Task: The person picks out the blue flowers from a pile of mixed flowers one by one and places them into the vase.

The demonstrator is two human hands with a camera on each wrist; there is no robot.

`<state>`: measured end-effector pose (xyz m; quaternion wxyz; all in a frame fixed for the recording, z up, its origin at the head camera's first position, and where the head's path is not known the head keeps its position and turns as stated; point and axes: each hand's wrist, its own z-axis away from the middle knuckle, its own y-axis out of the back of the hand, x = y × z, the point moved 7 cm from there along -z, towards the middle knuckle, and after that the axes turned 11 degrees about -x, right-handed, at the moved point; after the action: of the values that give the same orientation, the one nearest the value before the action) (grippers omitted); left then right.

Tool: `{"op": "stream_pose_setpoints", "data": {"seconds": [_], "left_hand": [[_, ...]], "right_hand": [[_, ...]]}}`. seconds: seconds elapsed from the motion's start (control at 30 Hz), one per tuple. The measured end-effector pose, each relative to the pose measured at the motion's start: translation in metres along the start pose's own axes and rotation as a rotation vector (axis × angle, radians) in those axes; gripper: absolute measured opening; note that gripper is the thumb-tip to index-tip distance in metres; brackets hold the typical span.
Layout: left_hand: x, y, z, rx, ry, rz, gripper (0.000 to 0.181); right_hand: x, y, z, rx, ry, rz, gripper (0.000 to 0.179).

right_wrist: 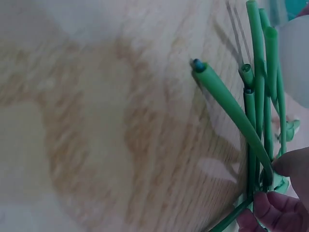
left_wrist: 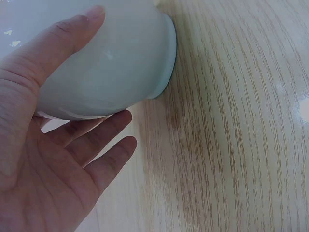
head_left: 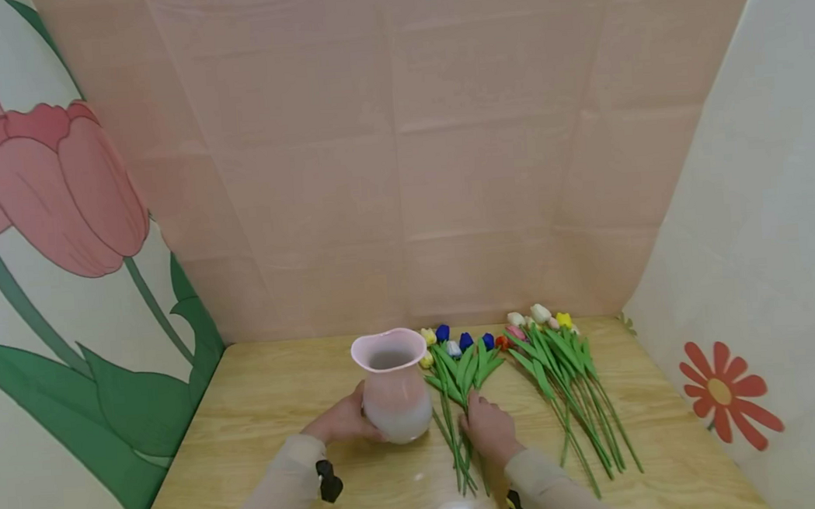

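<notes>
Beige long sleeves [head_left: 275, 492] come in closest, at the bottom edge of the head frame, ending at two bare hands. Left hand [head_left: 347, 416] has thumb and fingers curled round a glossy vase with flared wavy lip, pink above and whitish below [head_left: 397, 395], lower centre of the frame; we read it as clamped on the vase's left side, mouth facing up. Whether the base touches the pale wood-grain table [head_left: 263, 419], we can't tell.

Right hand [head_left: 490, 428], just right of the vase, works at a bunch of green-leaved artificial tulips with blue, yellow and white heads [head_left: 465, 372]. Right wrist view: thumb and fingertips pinched together on a slim green plastic stem [right_wrist: 236, 113], lower right; its cut end angles out toward frame centre, away from the other stems beside it. So we place the grip partway along the stem, with the cut end well clear of the fingers; the heads lie beyond the hand, toward the top of the head frame.

Step in hand, our call: vase steadied, one stem being picked out of the bunch. Next move would need a firm pinch, a lift clear of neighbouring leaves, then the cut end aimed over the vase mouth. Snagging looks the likely trouble.
</notes>
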<state>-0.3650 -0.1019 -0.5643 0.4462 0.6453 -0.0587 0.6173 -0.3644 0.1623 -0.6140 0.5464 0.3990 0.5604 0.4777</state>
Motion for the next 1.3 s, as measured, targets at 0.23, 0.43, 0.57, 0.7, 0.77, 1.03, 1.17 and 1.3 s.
{"op": "stream_pose_setpoints", "data": {"seconds": [0.23, 0.43, 0.57, 0.7, 0.77, 1.03, 1.17, 1.3], "left_hand": [[-0.002, 0.001, 0.0, 0.003, 0.0, 0.013, 0.105], [-0.003, 0.0, -0.001, 0.003, 0.002, 0.017, 0.105], [-0.001, 0.0, 0.0, -0.001, 0.0, 0.012, 0.106], [-0.001, 0.001, 0.0, 0.002, -0.004, 0.004, 0.107], [-0.001, 0.001, -0.001, 0.0, -0.009, 0.008, 0.108], [0.002, 0.0, 0.001, 0.003, -0.024, 0.021, 0.106], [0.004, 0.001, 0.001, -0.001, -0.024, 0.028, 0.106], [0.002, -0.001, 0.0, -0.005, -0.009, 0.026, 0.107]], "right_hand": [[-0.003, 0.0, 0.0, 0.053, 0.011, 0.015, 0.027], [-0.003, 0.006, 0.001, 0.062, 0.012, 0.022, 0.022], [-0.006, 0.019, 0.002, 0.103, 0.04, 0.017, 0.018], [-0.009, 0.039, 0.003, 0.124, 0.06, -0.022, 0.02], [-0.008, 0.048, 0.003, 0.112, 0.051, -0.058, 0.023], [0.005, 0.078, 0.005, 0.24, 0.065, -0.117, 0.017], [0.009, 0.105, 0.017, 0.521, 0.196, -0.028, 0.016], [0.021, 0.121, 0.024, 0.688, 0.252, 0.032, 0.018]]}}
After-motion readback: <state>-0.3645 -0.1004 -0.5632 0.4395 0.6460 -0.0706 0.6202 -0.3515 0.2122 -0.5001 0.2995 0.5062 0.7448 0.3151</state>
